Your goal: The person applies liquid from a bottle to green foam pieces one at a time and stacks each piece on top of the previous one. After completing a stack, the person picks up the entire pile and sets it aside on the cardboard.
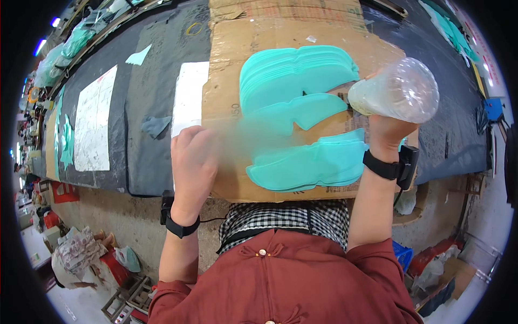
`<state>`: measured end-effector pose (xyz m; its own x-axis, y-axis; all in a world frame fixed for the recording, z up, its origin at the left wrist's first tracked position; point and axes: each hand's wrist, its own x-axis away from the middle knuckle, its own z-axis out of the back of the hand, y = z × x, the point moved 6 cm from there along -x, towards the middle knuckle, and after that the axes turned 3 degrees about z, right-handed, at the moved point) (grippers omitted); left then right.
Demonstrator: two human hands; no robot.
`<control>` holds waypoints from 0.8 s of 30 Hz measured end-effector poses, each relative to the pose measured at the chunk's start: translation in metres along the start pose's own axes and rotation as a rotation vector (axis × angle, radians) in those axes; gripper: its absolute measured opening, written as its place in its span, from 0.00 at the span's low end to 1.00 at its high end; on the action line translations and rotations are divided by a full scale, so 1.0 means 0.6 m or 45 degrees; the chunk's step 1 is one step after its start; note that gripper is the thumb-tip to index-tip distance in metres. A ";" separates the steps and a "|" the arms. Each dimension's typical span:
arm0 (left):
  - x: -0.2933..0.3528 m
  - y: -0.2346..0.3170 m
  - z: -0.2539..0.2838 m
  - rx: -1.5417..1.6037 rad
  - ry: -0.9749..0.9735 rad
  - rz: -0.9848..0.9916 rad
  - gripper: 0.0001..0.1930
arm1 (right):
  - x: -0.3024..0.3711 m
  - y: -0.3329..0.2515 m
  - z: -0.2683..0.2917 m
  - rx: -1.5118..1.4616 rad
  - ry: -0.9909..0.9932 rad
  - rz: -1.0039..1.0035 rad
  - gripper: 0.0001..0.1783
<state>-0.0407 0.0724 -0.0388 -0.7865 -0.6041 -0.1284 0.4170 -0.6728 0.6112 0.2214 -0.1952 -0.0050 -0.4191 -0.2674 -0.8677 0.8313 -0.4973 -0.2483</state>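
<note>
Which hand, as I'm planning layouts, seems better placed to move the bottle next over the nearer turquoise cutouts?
Probably the right hand: it grips the translucent plastic bottle, close to the nearer turquoise cutouts. The left hand is farther left, away from it.

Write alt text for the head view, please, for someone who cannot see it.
A person's right hand holds a tilted, translucent bottle beside stacked turquoise pieces on cardboard. The left hand is at the cardboard's left edge; blur hides whether it holds anything.
</note>
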 end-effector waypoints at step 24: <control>-0.047 0.029 -0.047 0.228 -0.085 0.072 0.10 | 0.035 -0.257 -0.079 -1.826 -0.207 -0.355 0.12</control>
<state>0.0016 0.0657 -0.0467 -0.7950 -0.6052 -0.0417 0.3785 -0.5484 0.7456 0.1018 -0.0854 -0.0055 -0.5781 -0.4386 -0.6881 0.3202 0.6537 -0.6857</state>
